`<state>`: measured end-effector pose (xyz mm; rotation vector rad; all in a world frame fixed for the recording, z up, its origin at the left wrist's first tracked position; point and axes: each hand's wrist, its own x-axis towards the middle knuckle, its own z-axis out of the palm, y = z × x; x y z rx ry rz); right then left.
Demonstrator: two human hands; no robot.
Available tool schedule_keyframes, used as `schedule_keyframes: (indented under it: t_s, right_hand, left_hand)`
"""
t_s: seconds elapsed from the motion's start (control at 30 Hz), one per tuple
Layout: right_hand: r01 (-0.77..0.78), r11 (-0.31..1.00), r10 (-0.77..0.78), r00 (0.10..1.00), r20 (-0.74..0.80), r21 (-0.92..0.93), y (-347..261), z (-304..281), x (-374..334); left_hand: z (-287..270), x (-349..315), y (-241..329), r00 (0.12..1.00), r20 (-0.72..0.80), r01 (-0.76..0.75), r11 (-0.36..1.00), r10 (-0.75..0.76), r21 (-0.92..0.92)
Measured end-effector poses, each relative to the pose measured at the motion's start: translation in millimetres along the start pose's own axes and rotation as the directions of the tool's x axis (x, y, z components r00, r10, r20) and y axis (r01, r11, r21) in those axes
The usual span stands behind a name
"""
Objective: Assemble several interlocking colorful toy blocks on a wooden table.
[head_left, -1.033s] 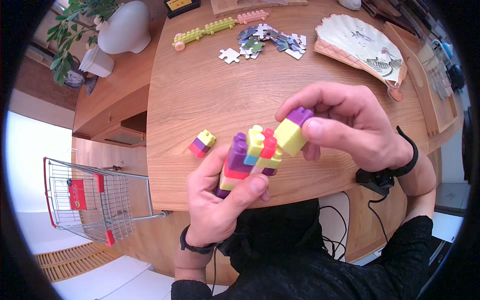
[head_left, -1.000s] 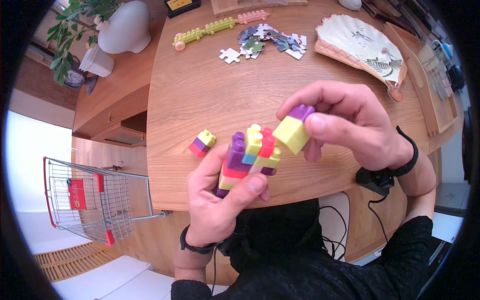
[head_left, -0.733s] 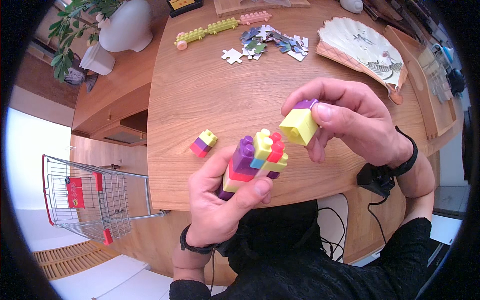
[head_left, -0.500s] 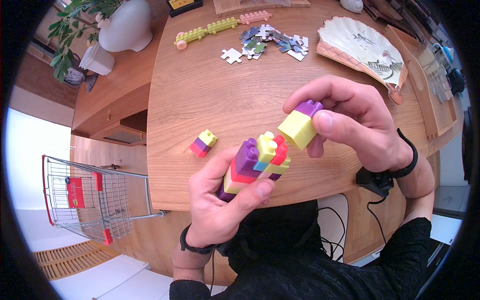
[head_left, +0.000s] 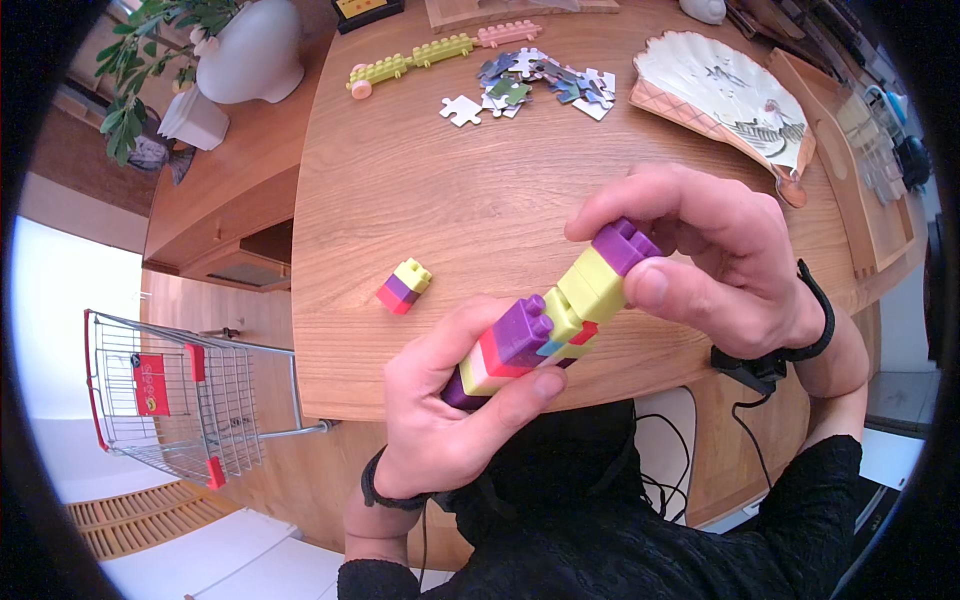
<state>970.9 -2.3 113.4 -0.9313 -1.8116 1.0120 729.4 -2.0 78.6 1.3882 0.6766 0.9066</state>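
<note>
My left hand (head_left: 440, 405) is closed around a block assembly (head_left: 515, 335) of purple, red, yellow and blue toy bricks, held above the table's near edge. My right hand (head_left: 705, 260) pinches a small brick stack (head_left: 605, 275), purple on top and yellow below, between thumb and fingers. The yellow end of that stack meets the studs at the upper right of the assembly; whether it is pressed fully on I cannot tell. Left of my hands, a loose brick stack (head_left: 405, 286) in yellow, purple and red lies on the wooden table (head_left: 420, 200).
Jigsaw pieces (head_left: 545, 82) lie heaped toward the back, near a green and pink brick chain (head_left: 440, 50). A fan-shaped plate (head_left: 715, 95) and a wooden tray (head_left: 840, 170) occupy the right. A small shopping cart (head_left: 200, 400) stands left of the table.
The yellow end of the stack in my right hand has come down from above the assembly to touch its studs. My left hand has shifted slightly right with the assembly.
</note>
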Motion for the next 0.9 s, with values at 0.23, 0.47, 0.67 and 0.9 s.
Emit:
schedule_keyframes:
  t_s: [0.23, 0.47, 0.67, 0.9]
  right_hand:
    - [0.014, 0.996, -0.012, 1.0, 0.014, -0.086, 0, 1, 2]
    - [0.061, 0.97, -0.052, 0.998, 0.045, -0.233, -4, -4, 3]
    - [-0.048, 0.969, 0.065, 0.996, -0.061, 0.242, 11, 6, 3]
    - [-0.213, 0.954, 0.227, 0.973, -0.042, 0.212, 13, -1, 8]
  left_hand:
    - [1, 0, -2, 1.0, -0.008, -0.014, 0.999, 0.014, 0.041]
    - [1, 4, -1, 0.996, 0.027, -0.092, 0.988, 0.089, 0.128]
    - [-1, 8, -7, 0.997, 0.023, 0.071, 0.97, -0.067, -0.231]
    - [-26, 10, 2, 0.869, -0.466, -0.402, 0.788, 0.168, -0.467]
